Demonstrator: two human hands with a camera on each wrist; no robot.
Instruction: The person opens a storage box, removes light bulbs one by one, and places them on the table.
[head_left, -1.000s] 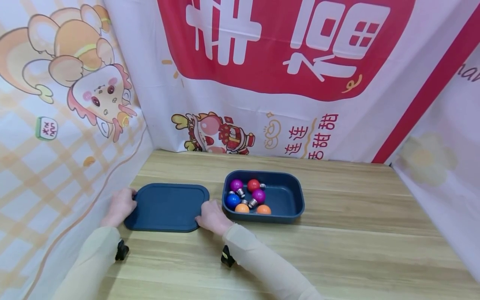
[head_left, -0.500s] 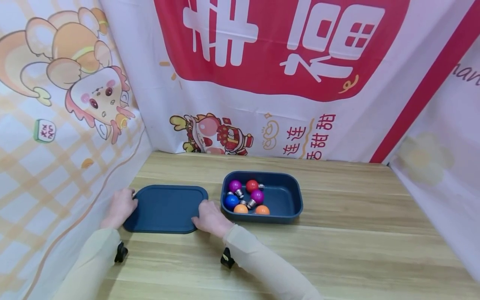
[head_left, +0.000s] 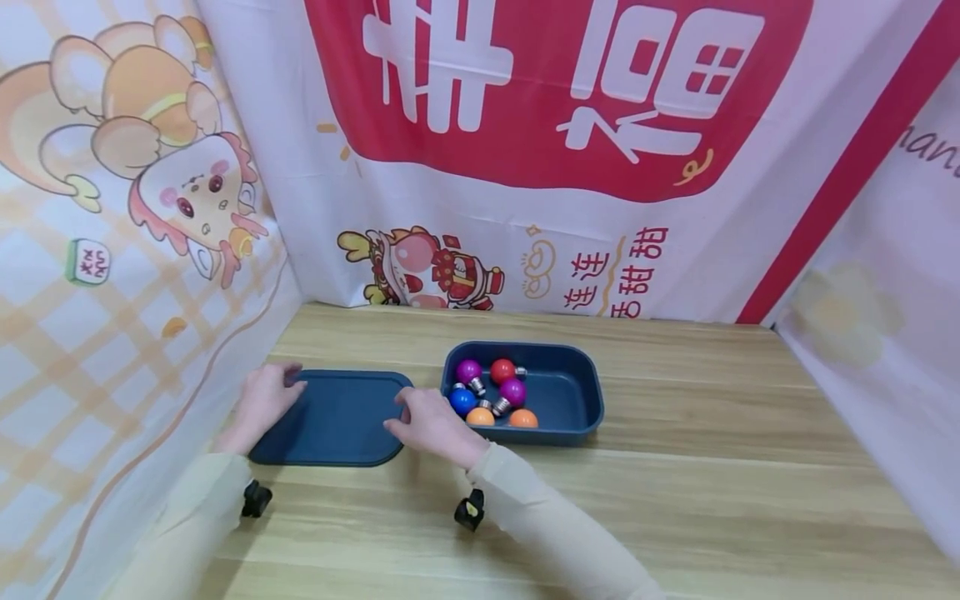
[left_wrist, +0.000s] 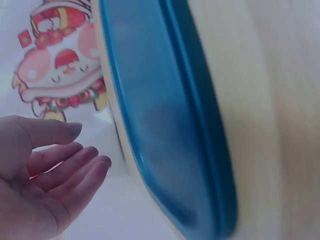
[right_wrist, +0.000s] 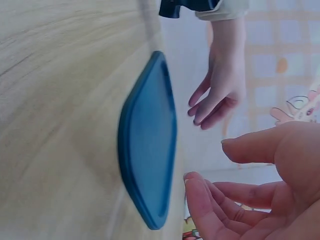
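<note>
A flat dark blue lid (head_left: 337, 417) with rounded corners lies on the wooden table. Above its left end hovers my left hand (head_left: 264, 404), apart from it, fingers loosely bent with nothing held. My right hand (head_left: 433, 423) is raised over the lid's right end, between lid and box, thumb and fingers spread apart and holding nothing. In the right wrist view, a gap shows between the lid (right_wrist: 150, 140) and both hands. To the right stands a dark blue box (head_left: 573, 392) holding several light bulbs: purple (head_left: 513, 392), red (head_left: 503, 371), blue (head_left: 462, 402) and orange (head_left: 523, 418).
The wooden table (head_left: 712, 483) stretches to the right and front. A printed cloth (head_left: 570, 192) hangs along the back edge, and a checked cloth (head_left: 112, 350) borders the left side. The bulbs gather in the box's left half.
Both hands held the lid's ends on the table earlier. Now they have let go and lifted off, the left moving rightward over the lid. Lid, box and bulbs stay put.
</note>
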